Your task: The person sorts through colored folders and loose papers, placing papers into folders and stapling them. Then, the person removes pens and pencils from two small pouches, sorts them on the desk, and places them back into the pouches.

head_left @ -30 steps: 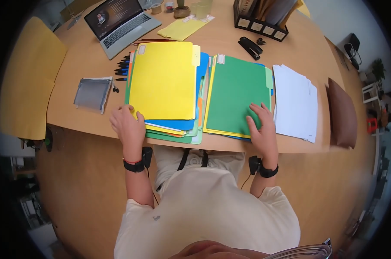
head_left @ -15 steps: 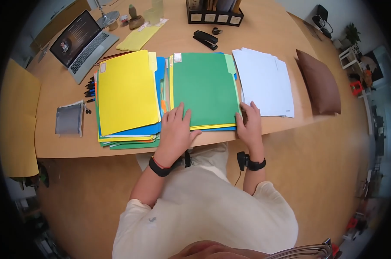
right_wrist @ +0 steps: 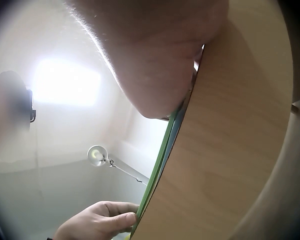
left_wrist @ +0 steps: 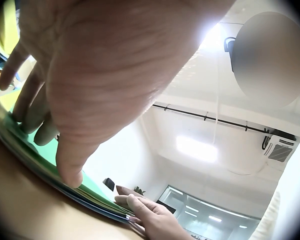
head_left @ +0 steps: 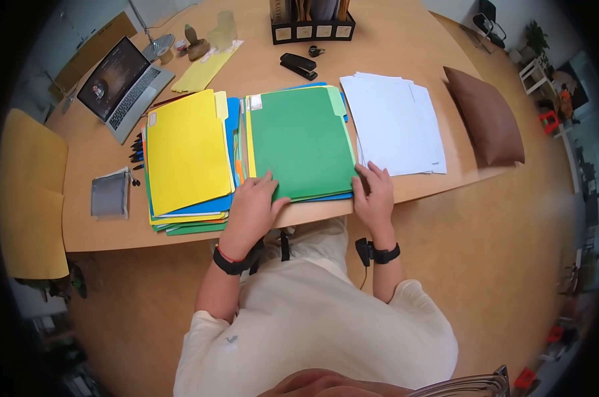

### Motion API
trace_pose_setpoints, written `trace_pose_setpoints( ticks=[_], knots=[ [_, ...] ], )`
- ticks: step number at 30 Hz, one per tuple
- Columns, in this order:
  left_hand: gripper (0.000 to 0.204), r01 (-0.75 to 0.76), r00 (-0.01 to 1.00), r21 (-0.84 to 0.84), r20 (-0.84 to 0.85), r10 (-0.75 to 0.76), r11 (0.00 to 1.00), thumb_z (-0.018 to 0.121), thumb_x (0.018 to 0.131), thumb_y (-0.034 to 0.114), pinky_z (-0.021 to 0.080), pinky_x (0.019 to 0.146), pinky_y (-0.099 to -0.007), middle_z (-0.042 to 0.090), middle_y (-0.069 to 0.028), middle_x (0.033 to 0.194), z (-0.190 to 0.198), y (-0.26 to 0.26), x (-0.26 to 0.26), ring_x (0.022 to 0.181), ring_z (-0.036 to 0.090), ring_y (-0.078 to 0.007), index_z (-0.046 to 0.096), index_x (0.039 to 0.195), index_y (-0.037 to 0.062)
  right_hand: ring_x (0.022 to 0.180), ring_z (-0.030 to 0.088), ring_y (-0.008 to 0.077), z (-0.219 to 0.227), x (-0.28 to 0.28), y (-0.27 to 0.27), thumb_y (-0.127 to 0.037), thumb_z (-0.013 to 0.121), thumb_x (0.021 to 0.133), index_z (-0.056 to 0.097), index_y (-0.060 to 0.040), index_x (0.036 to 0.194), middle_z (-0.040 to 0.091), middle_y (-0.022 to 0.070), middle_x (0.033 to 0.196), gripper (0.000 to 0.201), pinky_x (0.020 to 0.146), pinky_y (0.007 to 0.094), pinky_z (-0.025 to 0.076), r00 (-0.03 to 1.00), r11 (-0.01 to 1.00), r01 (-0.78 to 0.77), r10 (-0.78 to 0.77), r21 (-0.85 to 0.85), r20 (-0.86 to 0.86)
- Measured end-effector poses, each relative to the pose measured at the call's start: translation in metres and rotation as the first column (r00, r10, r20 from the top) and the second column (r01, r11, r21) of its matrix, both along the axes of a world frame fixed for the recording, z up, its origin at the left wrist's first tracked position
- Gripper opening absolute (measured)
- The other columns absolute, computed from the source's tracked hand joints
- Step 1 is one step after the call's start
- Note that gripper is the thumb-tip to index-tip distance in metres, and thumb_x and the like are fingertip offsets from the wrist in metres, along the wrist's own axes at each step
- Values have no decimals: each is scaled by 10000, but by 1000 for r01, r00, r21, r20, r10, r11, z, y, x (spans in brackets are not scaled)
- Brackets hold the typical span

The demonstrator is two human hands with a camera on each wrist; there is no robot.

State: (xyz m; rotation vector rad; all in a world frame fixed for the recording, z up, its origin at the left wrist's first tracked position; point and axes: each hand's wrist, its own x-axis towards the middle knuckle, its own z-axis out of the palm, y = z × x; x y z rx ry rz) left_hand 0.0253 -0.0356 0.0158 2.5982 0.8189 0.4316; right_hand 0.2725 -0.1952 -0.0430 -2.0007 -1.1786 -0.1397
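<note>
In the head view, a stack of file folders topped by a green folder [head_left: 299, 142] lies before me near the table's front edge. My left hand [head_left: 250, 208] is at its near left corner, fingers extended over the edge and thumb along the front. My right hand [head_left: 375, 202] touches the near right corner with fingers and thumb. In the left wrist view, my left fingers [left_wrist: 32, 102] rest spread on the green cover. Blue edges show under the green ones. Left of it lies a second pile topped by a yellow folder [head_left: 187, 155].
White papers [head_left: 395, 126] lie right of the green stack, with a brown cushion [head_left: 485, 116] beyond. A stapler [head_left: 298, 66] and a black organizer [head_left: 313, 32] stand behind. To the left are a laptop [head_left: 124, 86], pens [head_left: 137, 149] and a zip pouch [head_left: 109, 193].
My left hand has moved from the yellow pile to the green stack's near left corner. My right hand has shifted to its right edge. Yellow edges jutting out in front no longer show.
</note>
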Motion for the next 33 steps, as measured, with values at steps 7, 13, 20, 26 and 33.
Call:
trace_pose_setpoints(
  ticks=[7, 13, 20, 26, 33],
  knots=[
    [184, -45, 999, 131, -21, 48, 990, 718, 966, 113, 608, 876, -463, 755, -198, 1216, -9, -15, 5, 1041, 720, -377, 739, 1107, -3, 1263, 646, 373, -4, 4, 0, -206, 677, 1012, 753, -65, 1232, 746, 183, 1200, 272, 1200, 580, 390, 999, 999, 8, -6, 40, -51],
    [99, -158, 980, -37, 117, 161, 987, 691, 989, 85, 608, 749, -364, 773, -156, 931, -13, -8, -4, 741, 721, -313, 755, 1023, 18, 1280, 641, 367, -5, 4, -2, -206, 722, 970, 743, -86, 1215, 754, 111, 1219, 273, 1180, 592, 400, 999, 999, -43, 43, 19, 31],
    [121, -263, 542, -555, 592, 597, 789, 633, 1041, 66, 539, 610, -352, 699, -95, 828, -32, -6, -10, 624, 672, -181, 675, 961, -14, 1281, 643, 369, -1, -1, 3, -209, 803, 899, 739, -106, 1173, 752, 79, 1247, 299, 1173, 568, 413, 994, 1000, -14, 15, -14, 109],
    [217, -407, 714, -780, 53, 698, 476, 643, 1068, 177, 574, 753, -312, 724, -119, 988, -12, 5, -23, 824, 737, -148, 689, 1002, -24, 1303, 620, 351, -1, 2, 2, -222, 793, 908, 739, -98, 1186, 720, 80, 1296, 309, 1173, 577, 404, 994, 998, -43, 48, -55, 97],
    [342, -422, 744, -741, 46, 666, 522, 661, 1082, 284, 559, 635, -339, 745, -126, 1023, -42, 20, -39, 635, 711, -178, 716, 1212, -28, 1414, 492, 465, 15, 19, -4, -232, 784, 928, 697, -54, 1338, 595, 220, 1477, 455, 1185, 590, 378, 1000, 999, 19, -20, -46, -12]
  ],
)
